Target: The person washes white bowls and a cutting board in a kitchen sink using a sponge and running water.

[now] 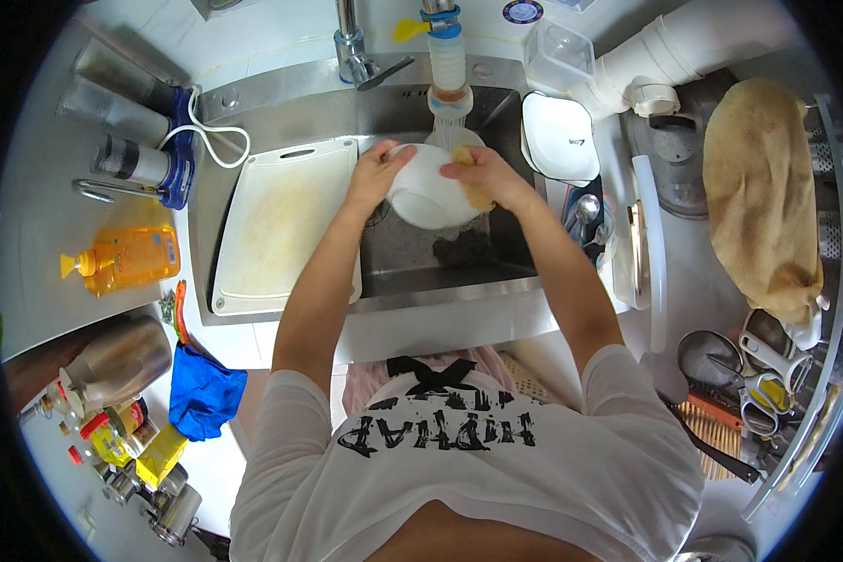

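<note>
My left hand [377, 175] grips the left rim of a white bowl [425, 186], which is tilted over the stainless steel sink [421, 270]. At the bowl's right side, my right hand [488, 175] holds a yellowish sponge [476, 199] against it. Water runs from the faucet hose [449, 102] just behind the bowl. Another pale rounded dish, partly hidden, shows under the stream. Part of the sponge is covered by my right fingers.
A white cutting board [288, 225] lies across the sink's left part. White square dishes [560, 137] and spoons [586, 208] sit along the right edge. An orange soap bottle [133, 260] and blue cloth [204, 393] are at left. A white pipe [667, 53] crosses the back right.
</note>
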Action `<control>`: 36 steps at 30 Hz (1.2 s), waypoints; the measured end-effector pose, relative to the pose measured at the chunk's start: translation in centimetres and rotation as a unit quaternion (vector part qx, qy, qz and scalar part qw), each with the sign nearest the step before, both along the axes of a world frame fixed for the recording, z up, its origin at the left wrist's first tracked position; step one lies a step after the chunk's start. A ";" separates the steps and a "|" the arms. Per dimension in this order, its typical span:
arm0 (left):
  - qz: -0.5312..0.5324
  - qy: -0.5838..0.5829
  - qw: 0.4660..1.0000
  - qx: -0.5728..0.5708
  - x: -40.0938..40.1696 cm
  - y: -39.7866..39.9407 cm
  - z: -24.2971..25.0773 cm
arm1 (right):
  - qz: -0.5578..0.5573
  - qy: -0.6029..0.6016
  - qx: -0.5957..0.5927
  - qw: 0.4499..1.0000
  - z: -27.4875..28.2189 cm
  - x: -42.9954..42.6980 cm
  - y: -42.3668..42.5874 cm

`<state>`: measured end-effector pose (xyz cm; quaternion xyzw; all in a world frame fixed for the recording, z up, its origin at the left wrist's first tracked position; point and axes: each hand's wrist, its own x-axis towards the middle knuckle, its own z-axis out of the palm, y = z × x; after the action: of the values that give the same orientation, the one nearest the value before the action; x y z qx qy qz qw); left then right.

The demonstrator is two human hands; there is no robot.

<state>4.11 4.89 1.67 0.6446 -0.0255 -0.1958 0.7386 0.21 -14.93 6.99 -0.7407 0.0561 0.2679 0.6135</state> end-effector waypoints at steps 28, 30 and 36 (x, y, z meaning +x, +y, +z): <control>0.204 0.226 0.943 -0.132 -5.0 -3.6 1.9 | 0.073 -0.427 -0.427 0.794 -4.6 -4.3 2.0; 0.200 0.193 0.955 -0.106 -3.8 -2.5 -2.4 | 0.015 -0.362 -0.413 0.835 -4.3 -5.8 7.5; 0.037 0.234 0.971 -0.028 -3.2 -1.1 1.0 | 0.129 -0.503 -0.415 0.747 -5.3 -4.4 0.1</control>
<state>0.89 3.83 2.70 0.5602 0.1665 -0.3125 0.7489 -4.22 -14.82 1.68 -0.9501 -0.2507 -0.1163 0.1445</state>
